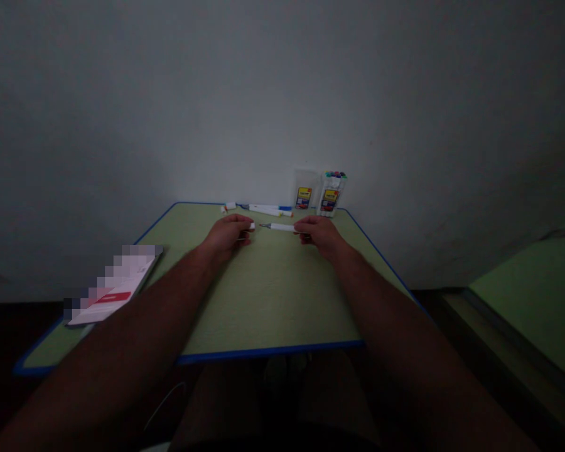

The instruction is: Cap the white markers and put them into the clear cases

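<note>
Between my fingers on the right, a white marker points left with its tip bare. My right hand pinches the marker at its far end. My left hand is closed on a small white marker cap, a short gap away from the tip. Behind my hands, uncapped white markers lie at the back of the table, one with a blue end and one with an orange end. Loose white caps rest to the left of those markers.
A clear case packed with markers stands at the back right, beside a clear pouch with a yellow label. On the left lies a flat pink-and-white booklet or box. The green table has a blue edge and meets a grey wall.
</note>
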Motion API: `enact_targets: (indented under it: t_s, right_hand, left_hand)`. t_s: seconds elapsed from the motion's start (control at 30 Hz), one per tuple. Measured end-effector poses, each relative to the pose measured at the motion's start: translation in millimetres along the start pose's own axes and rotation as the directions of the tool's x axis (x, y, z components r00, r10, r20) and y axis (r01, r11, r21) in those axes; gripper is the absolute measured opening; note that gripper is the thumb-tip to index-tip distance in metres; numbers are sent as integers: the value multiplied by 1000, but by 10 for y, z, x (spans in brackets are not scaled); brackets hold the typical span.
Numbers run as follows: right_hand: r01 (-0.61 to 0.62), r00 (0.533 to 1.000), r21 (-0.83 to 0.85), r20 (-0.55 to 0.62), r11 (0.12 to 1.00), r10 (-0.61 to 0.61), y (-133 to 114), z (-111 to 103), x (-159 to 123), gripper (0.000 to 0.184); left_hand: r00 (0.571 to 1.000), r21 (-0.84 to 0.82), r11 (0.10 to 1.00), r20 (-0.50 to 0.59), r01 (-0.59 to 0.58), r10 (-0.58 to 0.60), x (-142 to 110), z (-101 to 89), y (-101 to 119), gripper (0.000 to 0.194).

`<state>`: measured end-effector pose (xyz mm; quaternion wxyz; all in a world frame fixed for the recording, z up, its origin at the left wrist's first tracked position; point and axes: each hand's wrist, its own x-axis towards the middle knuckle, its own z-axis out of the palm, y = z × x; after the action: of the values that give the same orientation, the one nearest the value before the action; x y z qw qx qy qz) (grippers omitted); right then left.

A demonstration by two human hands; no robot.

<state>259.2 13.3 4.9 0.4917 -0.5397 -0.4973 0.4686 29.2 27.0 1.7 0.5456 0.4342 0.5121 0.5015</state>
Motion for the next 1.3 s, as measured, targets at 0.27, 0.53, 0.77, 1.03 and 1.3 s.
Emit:
enact_targets:
  t_s: [0.27, 0.53, 0.77, 1.03, 1.3]
  right_hand:
    - [15, 1000, -12, 14, 1000, -15, 13, 9, -12, 7]
    - [12, 1000, -33, 7, 999, -12, 6, 16, -20, 7]
    - [23, 1000, -34, 15, 999, -23, 11, 14, -16, 8]
    - [34, 999, -57, 26, 998, -32, 39, 24, -9, 7]
    - [48, 998, -56, 40, 997, -46, 46, 31, -4, 6]
  left_hand:
    - [999, 7, 1000, 37, -3, 2, -10, 20, -17, 8]
    - [998, 18, 1000, 60, -8, 7, -68, 55, 11, 9]
    - [999, 22, 1000, 40, -2, 1, -73, 71, 16, 11]
    - [998, 25, 1000, 59, 2, -4, -105, 90, 24, 12]
    - [997, 38, 999, 73, -8, 6, -110, 96, 14, 10]
